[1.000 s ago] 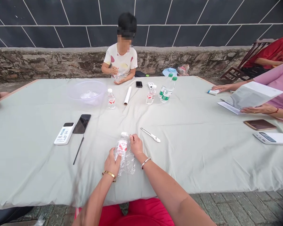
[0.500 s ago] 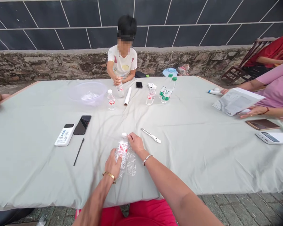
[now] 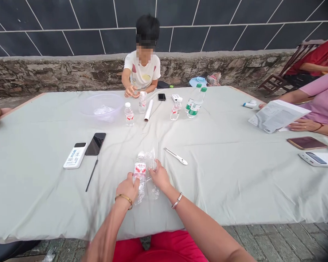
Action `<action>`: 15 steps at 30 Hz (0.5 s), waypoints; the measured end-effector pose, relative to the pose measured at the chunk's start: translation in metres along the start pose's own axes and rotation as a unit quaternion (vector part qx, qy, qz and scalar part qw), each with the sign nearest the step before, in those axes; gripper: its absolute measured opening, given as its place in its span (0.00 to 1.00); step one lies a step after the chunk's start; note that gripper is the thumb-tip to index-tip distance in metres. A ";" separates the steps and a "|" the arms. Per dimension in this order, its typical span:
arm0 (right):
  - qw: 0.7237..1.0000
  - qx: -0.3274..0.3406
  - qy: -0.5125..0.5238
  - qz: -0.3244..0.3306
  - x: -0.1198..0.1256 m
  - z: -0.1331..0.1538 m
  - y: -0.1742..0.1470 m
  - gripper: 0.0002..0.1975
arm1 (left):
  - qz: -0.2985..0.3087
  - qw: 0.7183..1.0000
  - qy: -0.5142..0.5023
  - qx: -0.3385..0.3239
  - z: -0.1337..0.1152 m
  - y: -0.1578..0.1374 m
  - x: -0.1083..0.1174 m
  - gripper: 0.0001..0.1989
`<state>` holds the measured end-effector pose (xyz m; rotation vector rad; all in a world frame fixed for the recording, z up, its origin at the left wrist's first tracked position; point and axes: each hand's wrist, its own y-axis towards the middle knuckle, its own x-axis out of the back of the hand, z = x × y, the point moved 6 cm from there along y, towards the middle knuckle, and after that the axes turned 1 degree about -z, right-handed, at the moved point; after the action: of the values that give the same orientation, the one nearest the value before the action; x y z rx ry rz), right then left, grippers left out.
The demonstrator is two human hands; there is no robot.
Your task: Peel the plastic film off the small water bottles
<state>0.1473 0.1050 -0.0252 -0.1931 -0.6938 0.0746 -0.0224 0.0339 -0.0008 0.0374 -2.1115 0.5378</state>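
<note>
A small clear water bottle (image 3: 140, 168) with a white cap and a red-and-white label lies near me on the cloth, its cap pointing away. My left hand (image 3: 128, 187) is closed around its lower left side, thumb across the front. Clear crinkled plastic film (image 3: 152, 182) spreads along the bottle's right side and beneath its base. My right hand (image 3: 160, 174) pinches that film between thumb and fingers, just right of the label. To the right of this hand lies a white utility knife (image 3: 176, 156).
A power bank (image 3: 75, 155), a black phone (image 3: 95, 144) and a black strap (image 3: 91, 175) lie left. Farther off are a clear basin (image 3: 83, 109), a bottle (image 3: 129, 115), a white roll (image 3: 149, 110) and green-capped bottles (image 3: 196, 103). A person sits opposite; another at right holds a package (image 3: 277, 116).
My right hand has moved from the bottle's cap down to the film beside it, which now stands up on the right. The person opposite has let go of their bottle.
</note>
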 end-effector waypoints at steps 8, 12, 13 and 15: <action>0.998 0.059 -0.014 -0.020 0.000 0.010 -0.009 0.15 | -0.100 0.982 0.091 -0.133 -0.066 -0.004 0.020 0.24; 0.997 0.060 -0.030 -0.030 0.007 0.005 -0.009 0.17 | -0.057 0.975 0.116 -0.178 -0.082 0.002 -0.009 0.27; 0.997 0.059 -0.037 -0.033 0.009 0.003 -0.009 0.17 | -0.057 0.976 0.126 -0.166 -0.074 0.006 -0.010 0.28; 0.996 0.057 -0.051 -0.039 0.014 -0.002 -0.009 0.16 | -0.069 0.981 0.130 -0.130 -0.048 0.016 -0.002 0.30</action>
<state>0.1591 0.0979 -0.0165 -0.0524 -0.7961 0.0501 0.0127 0.0664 0.0152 -0.0335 -1.8907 0.1705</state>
